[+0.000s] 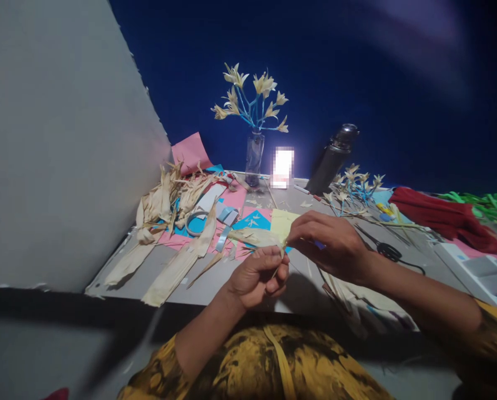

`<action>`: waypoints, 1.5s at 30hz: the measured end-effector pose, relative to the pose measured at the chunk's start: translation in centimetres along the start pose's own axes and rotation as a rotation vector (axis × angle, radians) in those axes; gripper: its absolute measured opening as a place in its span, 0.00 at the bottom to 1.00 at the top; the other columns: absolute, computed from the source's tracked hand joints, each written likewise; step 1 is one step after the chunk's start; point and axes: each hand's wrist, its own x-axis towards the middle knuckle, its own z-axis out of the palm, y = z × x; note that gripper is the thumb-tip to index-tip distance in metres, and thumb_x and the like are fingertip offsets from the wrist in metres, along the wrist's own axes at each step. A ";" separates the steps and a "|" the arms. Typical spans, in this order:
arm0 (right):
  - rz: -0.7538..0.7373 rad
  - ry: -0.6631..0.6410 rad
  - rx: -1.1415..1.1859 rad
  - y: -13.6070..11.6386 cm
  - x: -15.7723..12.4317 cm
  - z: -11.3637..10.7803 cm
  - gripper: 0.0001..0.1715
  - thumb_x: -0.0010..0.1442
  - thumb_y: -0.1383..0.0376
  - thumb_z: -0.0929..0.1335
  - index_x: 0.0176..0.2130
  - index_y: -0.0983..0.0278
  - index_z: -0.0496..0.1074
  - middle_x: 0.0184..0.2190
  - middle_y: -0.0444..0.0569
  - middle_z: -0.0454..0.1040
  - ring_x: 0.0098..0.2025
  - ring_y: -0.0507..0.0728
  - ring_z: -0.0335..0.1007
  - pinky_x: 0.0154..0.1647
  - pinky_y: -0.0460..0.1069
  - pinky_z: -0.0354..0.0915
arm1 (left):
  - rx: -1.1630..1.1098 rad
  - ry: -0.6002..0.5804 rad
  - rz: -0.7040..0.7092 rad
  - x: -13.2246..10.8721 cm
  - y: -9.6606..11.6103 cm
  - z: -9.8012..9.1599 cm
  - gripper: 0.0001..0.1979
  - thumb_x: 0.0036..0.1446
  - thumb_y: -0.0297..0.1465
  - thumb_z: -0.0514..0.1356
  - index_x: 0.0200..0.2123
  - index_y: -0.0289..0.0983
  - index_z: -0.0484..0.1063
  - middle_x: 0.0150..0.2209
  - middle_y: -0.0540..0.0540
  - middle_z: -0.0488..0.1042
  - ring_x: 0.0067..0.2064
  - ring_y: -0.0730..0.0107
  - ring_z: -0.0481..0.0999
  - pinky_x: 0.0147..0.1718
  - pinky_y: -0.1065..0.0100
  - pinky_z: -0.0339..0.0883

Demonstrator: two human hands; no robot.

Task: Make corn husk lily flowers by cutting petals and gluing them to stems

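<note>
My left hand [260,278] is closed in a pinch on a small pale husk piece [282,251], its tip showing above the thumb. Close against it, my right hand [329,241] has its fingertips pressed together at the same piece; exactly what they grip is partly hidden. Behind my left hand lies a broad strip of dried corn husk [254,238], over pink, blue and yellow paper [282,220]. Small cut husk petals [254,218] rest on the blue sheet. A roll of tape [196,223] lies to the left.
Dried husks [160,203] heap at the table's left, beside a wall. A glass bottle [254,158] holds husk flowers [264,83]. Farther right are a steel flask [334,158], more husk flowers [359,186], a black-handled tool [388,251] and red cloth [443,214]. A bright screen [282,166] stands behind.
</note>
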 end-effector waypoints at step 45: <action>0.972 0.446 0.472 -4.2 -5.7 6.9 0.06 0.55 0.63 0.71 0.33 0.64 0.74 0.30 0.47 0.76 0.32 0.55 0.72 0.33 0.48 0.69 | 1.049 0.341 0.557 -0.5 -0.2 0.5 0.05 0.52 0.28 0.66 0.25 0.38 0.79 0.25 0.47 0.75 0.29 0.68 0.73 0.32 0.68 0.66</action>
